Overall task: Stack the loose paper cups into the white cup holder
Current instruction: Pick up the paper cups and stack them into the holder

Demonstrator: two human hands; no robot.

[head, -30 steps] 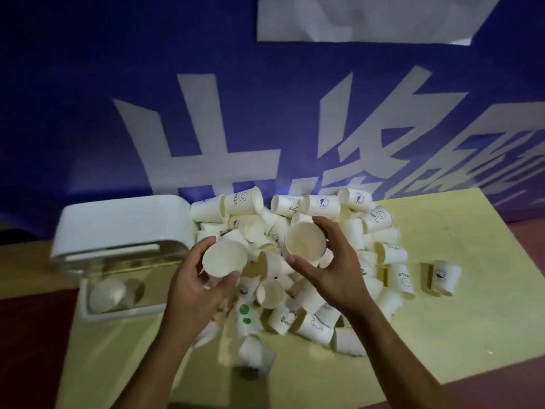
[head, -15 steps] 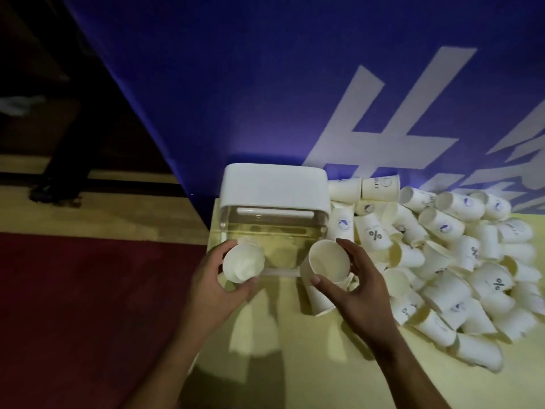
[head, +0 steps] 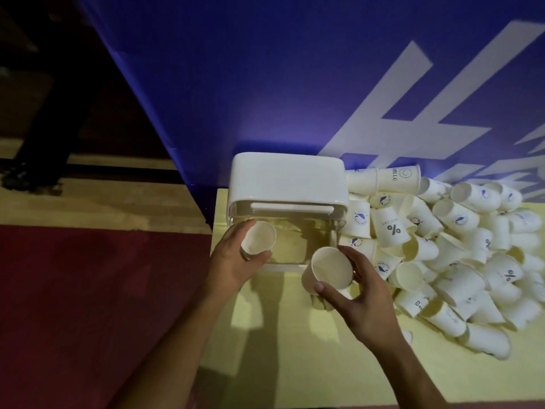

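Observation:
The white cup holder (head: 286, 178) stands at the back left of the yellow table, its clear front compartment facing me. My left hand (head: 233, 261) grips a paper cup (head: 259, 240), mouth towards me, right at the holder's front left. My right hand (head: 359, 302) holds a second paper cup (head: 330, 268), mouth up, just in front of the holder's right corner. A big pile of loose paper cups (head: 442, 246) lies to the right of the holder.
The yellow table (head: 295, 364) ends at its left edge near the holder, with dark red floor (head: 88, 305) beyond. A blue banner with white lettering (head: 295, 84) hangs behind the table.
The view has swung left, from the cup pile to the holder. Both hands have carried their cups over to the holder's front; the left cup sits closer to the compartment.

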